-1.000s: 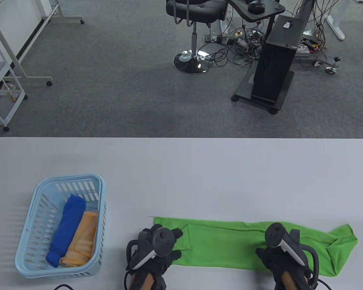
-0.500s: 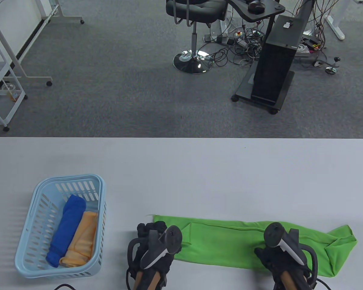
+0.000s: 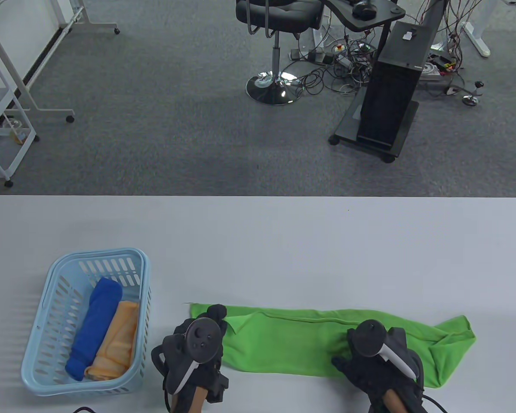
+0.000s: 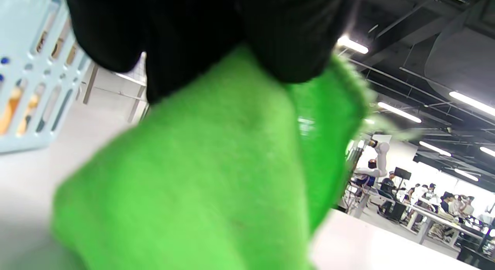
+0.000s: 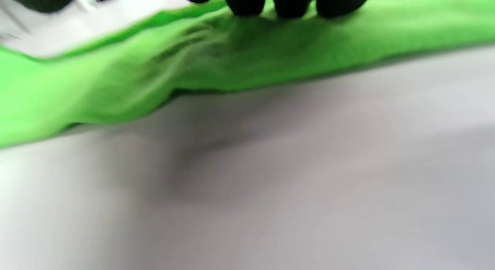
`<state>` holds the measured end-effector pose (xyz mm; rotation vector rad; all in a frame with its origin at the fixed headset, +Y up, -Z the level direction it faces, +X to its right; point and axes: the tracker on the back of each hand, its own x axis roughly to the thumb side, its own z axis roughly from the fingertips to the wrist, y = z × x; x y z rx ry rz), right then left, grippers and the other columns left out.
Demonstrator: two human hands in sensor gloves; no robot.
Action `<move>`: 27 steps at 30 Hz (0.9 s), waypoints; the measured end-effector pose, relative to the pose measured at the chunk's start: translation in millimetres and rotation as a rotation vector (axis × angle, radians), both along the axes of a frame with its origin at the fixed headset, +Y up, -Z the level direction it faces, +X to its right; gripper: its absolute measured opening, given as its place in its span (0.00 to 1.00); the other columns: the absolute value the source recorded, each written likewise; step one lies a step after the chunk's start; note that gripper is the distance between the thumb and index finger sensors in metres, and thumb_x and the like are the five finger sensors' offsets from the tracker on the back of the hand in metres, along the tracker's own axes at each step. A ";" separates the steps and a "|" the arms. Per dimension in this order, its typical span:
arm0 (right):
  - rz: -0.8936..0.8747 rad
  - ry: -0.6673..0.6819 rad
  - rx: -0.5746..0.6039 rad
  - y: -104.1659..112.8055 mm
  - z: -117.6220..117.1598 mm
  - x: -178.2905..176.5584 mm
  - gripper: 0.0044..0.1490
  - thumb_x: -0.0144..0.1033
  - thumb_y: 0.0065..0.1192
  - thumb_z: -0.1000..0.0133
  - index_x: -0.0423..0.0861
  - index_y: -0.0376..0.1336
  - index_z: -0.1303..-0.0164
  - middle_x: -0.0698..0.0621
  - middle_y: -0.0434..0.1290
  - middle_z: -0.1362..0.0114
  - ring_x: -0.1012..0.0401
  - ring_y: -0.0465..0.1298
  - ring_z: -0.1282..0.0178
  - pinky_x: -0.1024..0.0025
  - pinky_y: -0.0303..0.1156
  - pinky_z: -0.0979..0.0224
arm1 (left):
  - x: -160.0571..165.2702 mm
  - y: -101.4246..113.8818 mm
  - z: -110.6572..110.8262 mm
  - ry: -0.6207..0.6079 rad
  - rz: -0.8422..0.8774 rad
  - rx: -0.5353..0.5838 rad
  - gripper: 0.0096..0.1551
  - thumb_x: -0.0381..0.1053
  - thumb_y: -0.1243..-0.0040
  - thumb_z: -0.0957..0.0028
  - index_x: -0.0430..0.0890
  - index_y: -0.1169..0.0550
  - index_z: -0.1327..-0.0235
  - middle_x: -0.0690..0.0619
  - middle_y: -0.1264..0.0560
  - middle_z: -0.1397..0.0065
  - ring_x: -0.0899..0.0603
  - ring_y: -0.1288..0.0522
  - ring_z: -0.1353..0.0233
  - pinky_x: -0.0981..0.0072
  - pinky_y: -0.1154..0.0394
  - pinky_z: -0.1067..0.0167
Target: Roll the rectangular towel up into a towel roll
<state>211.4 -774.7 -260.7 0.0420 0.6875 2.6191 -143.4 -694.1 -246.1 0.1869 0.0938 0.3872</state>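
Left fingers (image 4: 294, 41) pinch towel (image 3: 292, 344) — right's (image 5: 247, 5) seemingly press.

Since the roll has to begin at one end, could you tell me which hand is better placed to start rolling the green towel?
Probably the left hand: it already pinches the green towel at its left end, while the right hand rests on the cloth short of the crumpled right end.

My green towel (image 3: 292, 344) lies flat as a long folded strip along the table's (image 3: 258, 241) near edge, to the right of the blue basket (image 3: 51, 275), its right end rumpled, not yet rolled.
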 end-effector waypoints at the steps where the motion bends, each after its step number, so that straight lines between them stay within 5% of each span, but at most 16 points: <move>1: -0.056 -0.007 0.014 2.0 -0.3 -2.1 0.59 0.63 0.51 0.59 0.46 0.43 0.22 0.42 0.45 0.20 0.44 0.51 0.19 0.38 0.51 0.23 | -0.6 -0.3 0.5 0.002 0.007 -0.004 0.31 0.48 0.33 0.57 0.59 0.24 0.36 0.54 0.12 0.51 0.41 0.14 0.47 0.39 0.26 0.40; 4: -0.086 -0.070 0.149 21.0 0.6 3.6 0.52 0.61 0.54 0.60 0.49 0.54 0.25 0.44 0.54 0.21 0.45 0.57 0.20 0.38 0.53 0.24 | -1.0 -1.5 1.6 0.014 -0.014 -0.003 0.34 0.49 0.34 0.57 0.56 0.24 0.32 0.53 0.13 0.50 0.41 0.15 0.45 0.38 0.27 0.39; 8: 0.087 -0.177 0.290 33.9 1.7 34.6 0.47 0.59 0.55 0.60 0.51 0.63 0.30 0.47 0.60 0.23 0.44 0.58 0.21 0.36 0.52 0.25 | -0.6 -3.8 -0.7 0.031 -0.012 0.002 0.24 0.52 0.32 0.59 0.58 0.14 0.47 0.52 0.16 0.51 0.40 0.18 0.45 0.37 0.28 0.38; 12: 0.410 -0.199 0.185 36.8 -0.8 67.3 0.47 0.59 0.54 0.61 0.55 0.61 0.29 0.50 0.57 0.20 0.45 0.53 0.19 0.35 0.48 0.23 | 1.5 -5.8 -1.2 0.038 -0.023 -0.014 0.22 0.53 0.32 0.59 0.58 0.14 0.49 0.52 0.17 0.52 0.41 0.18 0.46 0.37 0.29 0.38; 17: 0.436 -0.233 -0.051 36.0 5.3 116.8 0.47 0.60 0.51 0.61 0.60 0.57 0.26 0.46 0.43 0.18 0.43 0.39 0.18 0.35 0.40 0.22 | -0.4 -0.6 5.6 0.059 0.018 0.022 0.22 0.52 0.33 0.58 0.57 0.14 0.49 0.51 0.19 0.53 0.41 0.20 0.46 0.36 0.30 0.37; 19: 0.458 -0.301 -0.134 37.2 10.2 135.3 0.46 0.59 0.51 0.60 0.56 0.63 0.29 0.45 0.43 0.18 0.43 0.38 0.18 0.34 0.38 0.23 | -1.5 1.6 6.8 0.057 0.034 0.032 0.22 0.52 0.33 0.58 0.57 0.14 0.49 0.51 0.19 0.53 0.41 0.20 0.46 0.36 0.30 0.37; 22: 0.589 -0.470 0.003 48.7 15.5 156.8 0.42 0.57 0.55 0.61 0.44 0.77 0.48 0.42 0.56 0.21 0.41 0.49 0.19 0.34 0.45 0.24 | -1.4 1.6 7.1 0.053 0.031 0.029 0.22 0.52 0.33 0.58 0.57 0.14 0.49 0.51 0.19 0.53 0.41 0.20 0.46 0.36 0.30 0.37; 27: 0.456 -0.445 0.085 40.6 11.1 138.5 0.45 0.57 0.55 0.61 0.48 0.65 0.34 0.42 0.51 0.21 0.42 0.48 0.19 0.35 0.45 0.24 | 1.6 0.6 6.5 0.038 0.027 0.026 0.22 0.53 0.34 0.58 0.57 0.14 0.49 0.52 0.19 0.53 0.41 0.20 0.46 0.36 0.30 0.37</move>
